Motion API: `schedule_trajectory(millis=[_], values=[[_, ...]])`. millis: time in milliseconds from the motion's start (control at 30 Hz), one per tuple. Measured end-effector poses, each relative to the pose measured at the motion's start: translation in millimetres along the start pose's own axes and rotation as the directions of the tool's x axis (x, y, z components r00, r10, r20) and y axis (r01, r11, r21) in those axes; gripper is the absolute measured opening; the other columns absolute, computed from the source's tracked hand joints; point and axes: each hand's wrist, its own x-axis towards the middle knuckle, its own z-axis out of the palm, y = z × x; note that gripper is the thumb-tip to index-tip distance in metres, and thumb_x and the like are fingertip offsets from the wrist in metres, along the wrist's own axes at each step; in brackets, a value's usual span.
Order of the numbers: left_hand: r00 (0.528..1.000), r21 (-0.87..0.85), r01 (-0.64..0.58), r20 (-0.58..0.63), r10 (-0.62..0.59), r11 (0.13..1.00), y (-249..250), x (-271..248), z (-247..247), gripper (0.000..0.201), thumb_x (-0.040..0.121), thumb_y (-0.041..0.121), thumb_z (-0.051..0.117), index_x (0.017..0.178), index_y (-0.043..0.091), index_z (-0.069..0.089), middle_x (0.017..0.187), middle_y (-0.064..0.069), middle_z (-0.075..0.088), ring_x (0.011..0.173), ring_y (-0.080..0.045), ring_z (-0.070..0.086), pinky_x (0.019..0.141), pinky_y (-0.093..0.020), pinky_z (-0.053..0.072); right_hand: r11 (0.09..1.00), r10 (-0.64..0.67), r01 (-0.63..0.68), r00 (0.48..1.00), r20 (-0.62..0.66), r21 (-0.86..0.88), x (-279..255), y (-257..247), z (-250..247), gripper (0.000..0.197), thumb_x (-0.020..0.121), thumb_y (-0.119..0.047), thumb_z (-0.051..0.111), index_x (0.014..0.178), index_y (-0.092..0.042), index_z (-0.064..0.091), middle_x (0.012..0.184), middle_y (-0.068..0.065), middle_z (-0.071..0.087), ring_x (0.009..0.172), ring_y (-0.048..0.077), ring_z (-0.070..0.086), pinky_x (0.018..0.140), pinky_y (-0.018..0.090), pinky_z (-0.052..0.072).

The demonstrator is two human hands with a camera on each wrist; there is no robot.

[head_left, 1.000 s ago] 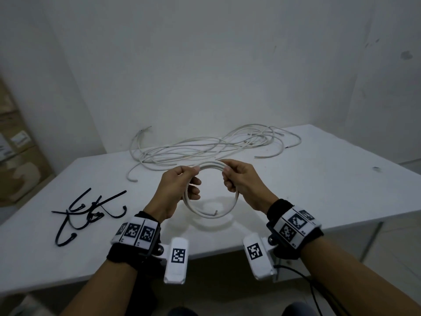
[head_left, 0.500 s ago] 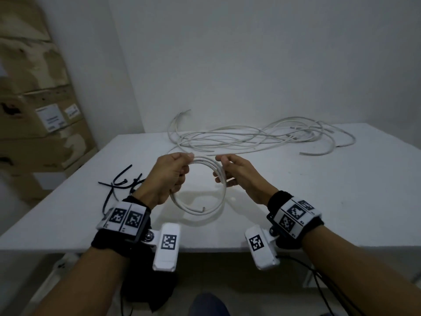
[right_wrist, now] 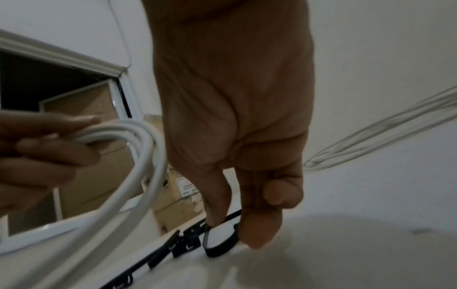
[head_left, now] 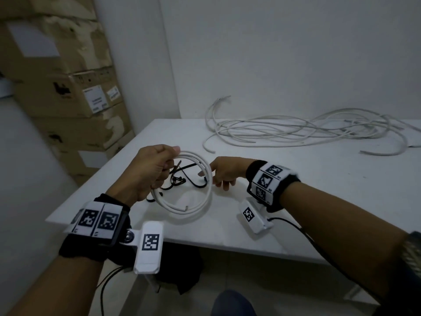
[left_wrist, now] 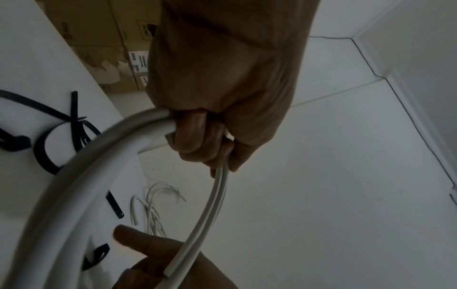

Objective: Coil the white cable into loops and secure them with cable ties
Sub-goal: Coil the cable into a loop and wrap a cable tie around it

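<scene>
The coiled white cable (head_left: 191, 190) hangs in the air in front of me, a few loops stacked together, one cut end poking out at the bottom of the ring. My left hand (head_left: 150, 172) has it: the grip is fully closed, fingers curled tight round the bundled strands at the upper left of the coil, thumb on top. From the left wrist view the strands run straight out of my fist (left_wrist: 217, 109).

My right hand (head_left: 225, 172) is off the coil and down at the surface (head_left: 319, 201), just beyond the ring. Its grip is narrowed to a pinch: in the right wrist view the fingertips (right_wrist: 217, 217) close on the curved strap of one black cable tie (right_wrist: 217, 246), which is touching the surface.

The other black cable ties (head_left: 180, 179) lie in a loose heap behind the coil. Further back on the surface, well apart, sprawls the tangle of loose white cables (head_left: 296, 131). Stacked cardboard boxes (head_left: 68, 87) stand to the left against the wall.
</scene>
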Motion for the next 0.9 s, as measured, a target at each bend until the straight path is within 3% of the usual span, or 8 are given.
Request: schedule_trajectory(millis=[133, 267, 433, 533, 633, 733, 800, 900], values=[[1.000, -0.003, 0.002, 0.007, -0.002, 1.000, -3.6, 1.8, -6.8, 0.028, 0.095, 0.024, 0.055, 0.068, 0.017, 0.051, 0.050, 0.006, 0.034, 0.037, -0.006, 0.020, 0.035, -0.015, 0.014, 0.978, 0.041, -0.028, 0.998, 0.054, -0.209, 10.0, -11.1, 9.3, 0.035, 0.088, -0.003, 0.051, 0.122, -0.006, 0.058, 0.076, 0.006, 0.064, 0.052, 0.014, 0.059, 0.048, 0.022, 0.047], [1.000, -0.028, 0.014, 0.012, -0.014, 1.000, -4.1, 4.0, -3.2, 0.026, 0.095, 0.024, 0.055, 0.070, 0.017, 0.051, 0.051, 0.006, 0.033, 0.037, -0.007, 0.020, 0.035, -0.013, 0.014, 0.945, 0.059, -0.059, 0.998, -0.007, -0.322, -0.8, -3.0, 9.9, 0.021, 0.086, -0.003, 0.054, 0.105, -0.005, 0.062, 0.053, 0.002, 0.058, 0.046, 0.016, 0.056, 0.048, 0.023, 0.047], [0.999, -0.063, 0.018, 0.040, -0.016, 0.998, -0.8, 4.2, 19.1, 0.029, 0.096, 0.022, 0.054, 0.068, 0.016, 0.047, 0.051, 0.005, 0.033, 0.036, -0.006, 0.020, 0.035, -0.013, 0.015, 0.918, 0.021, -0.067, 0.992, -0.122, -0.391, -45.7, 23.9, -4.4, 0.013, 0.084, -0.016, 0.065, 0.097, -0.013, 0.066, 0.092, 0.004, 0.060, 0.078, 0.019, 0.054, 0.063, 0.025, 0.041], [0.998, -0.079, 0.026, 0.059, -0.021, 0.997, 3.3, 5.1, 41.5, 0.030, 0.096, 0.022, 0.054, 0.068, 0.017, 0.044, 0.049, 0.005, 0.034, 0.034, -0.006, 0.021, 0.035, -0.012, 0.015, 0.917, -0.034, -0.057, 0.974, -0.222, -0.394, -87.0, 43.5, -14.9, 0.008, 0.087, -0.021, 0.063, 0.093, -0.017, 0.062, 0.104, 0.003, 0.058, 0.094, 0.023, 0.058, 0.074, 0.030, 0.046], [0.997, -0.091, 0.027, 0.078, -0.020, 0.996, 11.1, 5.0, 72.1, 0.031, 0.096, 0.022, 0.055, 0.069, 0.017, 0.041, 0.048, 0.006, 0.036, 0.034, -0.006, 0.021, 0.036, -0.012, 0.014, 0.918, -0.067, -0.076, 0.938, -0.341, -0.389, -141.3, 59.0, -18.1, 0.007, 0.091, -0.023, 0.058, 0.087, -0.023, 0.052, 0.096, -0.001, 0.057, 0.089, 0.021, 0.058, 0.074, 0.031, 0.046], [0.992, -0.090, 0.012, 0.126, -0.001, 0.996, 20.4, 2.5, 109.7, 0.030, 0.096, 0.022, 0.054, 0.070, 0.018, 0.040, 0.051, 0.005, 0.036, 0.034, -0.006, 0.021, 0.036, -0.012, 0.013, 0.891, -0.173, -0.075, 0.856, -0.487, -0.448, -199.3, 66.7, -12.8, 0.007, 0.092, -0.025, 0.056, 0.095, -0.019, 0.057, 0.098, -0.001, 0.053, 0.086, 0.020, 0.057, 0.073, 0.032, 0.048], [0.987, -0.085, 0.004, 0.163, 0.010, 0.996, 26.3, -0.5, 136.6, 0.029, 0.096, 0.022, 0.054, 0.071, 0.018, 0.040, 0.053, 0.004, 0.035, 0.035, -0.006, 0.021, 0.036, -0.012, 0.013, 0.864, -0.229, -0.063, 0.834, -0.503, -0.499, -234.8, 66.2, -3.9, 0.012, 0.094, -0.025, 0.052, 0.101, -0.018, 0.058, 0.102, 0.001, 0.050, 0.085, 0.020, 0.055, 0.072, 0.035, 0.049], [0.970, -0.060, -0.022, 0.239, 0.036, 0.998, 36.0, -7.5, 177.5, 0.034, 0.096, 0.023, 0.054, 0.067, 0.020, 0.035, 0.055, 0.003, 0.032, 0.036, -0.007, 0.020, 0.037, -0.012, 0.014, 0.804, -0.270, -0.058, 0.851, -0.450, -0.592, -269.6, 69.9, 15.2, 0.016, 0.097, -0.025, 0.046, 0.109, -0.019, 0.054, 0.102, 0.003, 0.045, 0.087, 0.019, 0.048, 0.065, 0.030, 0.039]])
